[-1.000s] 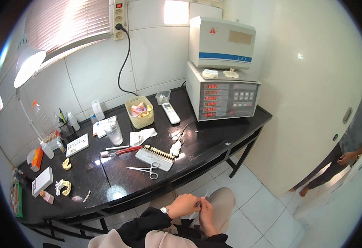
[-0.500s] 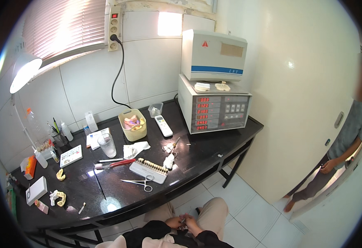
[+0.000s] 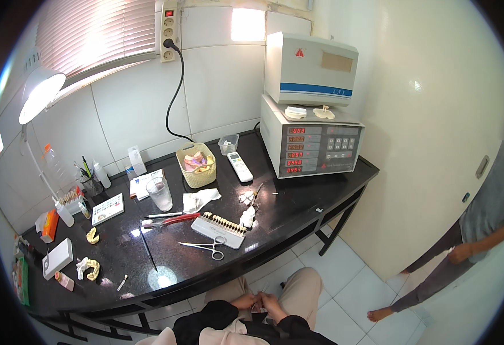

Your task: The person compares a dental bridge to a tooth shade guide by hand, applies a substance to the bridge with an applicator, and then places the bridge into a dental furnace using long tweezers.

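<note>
My left hand (image 3: 244,301) and my right hand (image 3: 272,305) meet in my lap, below the desk's front edge. Their fingers are closed together; whatever lies between them is too small to make out. Closest to them on the black desk (image 3: 286,215) are a pair of locking forceps (image 3: 206,247) and a grey tooth shade guide (image 3: 217,232) with a row of tooth samples. A thin dark brush (image 3: 148,250) lies to their left, and a red-handled brush (image 3: 174,219) lies behind them. Two yellowish dental casts (image 3: 93,236) rest farther left, one with white pieces beside it.
A furnace-like machine (image 3: 315,69) with a display panel stands at the back right. Nearby are a cream basket (image 3: 196,178), a remote control (image 3: 240,167) and a glass (image 3: 160,195). A lit lamp (image 3: 42,98) leans at left. Another person (image 3: 490,207) stands by the sliding door (image 3: 436,144).
My view has shifted, moving the desk slightly right and up in the picture. The other person has come farther through the doorway. My hands stay together in my lap.
</note>
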The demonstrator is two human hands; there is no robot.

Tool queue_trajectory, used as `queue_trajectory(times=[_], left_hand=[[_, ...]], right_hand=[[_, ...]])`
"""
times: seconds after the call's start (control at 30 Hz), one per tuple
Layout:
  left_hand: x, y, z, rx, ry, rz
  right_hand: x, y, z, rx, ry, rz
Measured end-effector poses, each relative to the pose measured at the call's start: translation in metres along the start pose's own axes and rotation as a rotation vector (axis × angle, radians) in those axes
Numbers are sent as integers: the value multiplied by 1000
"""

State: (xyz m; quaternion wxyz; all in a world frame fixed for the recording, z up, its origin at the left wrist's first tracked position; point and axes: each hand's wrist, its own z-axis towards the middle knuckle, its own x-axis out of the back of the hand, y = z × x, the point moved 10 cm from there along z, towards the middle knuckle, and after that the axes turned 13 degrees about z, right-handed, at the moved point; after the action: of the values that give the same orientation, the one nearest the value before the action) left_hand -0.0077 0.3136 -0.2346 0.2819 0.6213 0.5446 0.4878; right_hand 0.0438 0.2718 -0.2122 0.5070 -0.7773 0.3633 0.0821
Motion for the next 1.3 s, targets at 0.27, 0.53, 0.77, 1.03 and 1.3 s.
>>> queue_trajectory(times=[0.27, 0.53, 0.77, 1.03, 1.3], left_hand=[[1, 5, -4, 73, 34, -38], [2, -2, 5, 66, -15, -112], [12, 48, 15, -31, -39, 168], [-24, 23, 42, 99, -87, -182], [4, 48, 26, -48, 65, 42]], right_hand=[[19, 4, 7, 37, 118, -108], [29, 17, 21, 88, 103, -32], [32, -4, 0, 69, 120, 54], [43, -24, -19, 65, 225, 158], [43, -19, 0, 124, 186, 160]])
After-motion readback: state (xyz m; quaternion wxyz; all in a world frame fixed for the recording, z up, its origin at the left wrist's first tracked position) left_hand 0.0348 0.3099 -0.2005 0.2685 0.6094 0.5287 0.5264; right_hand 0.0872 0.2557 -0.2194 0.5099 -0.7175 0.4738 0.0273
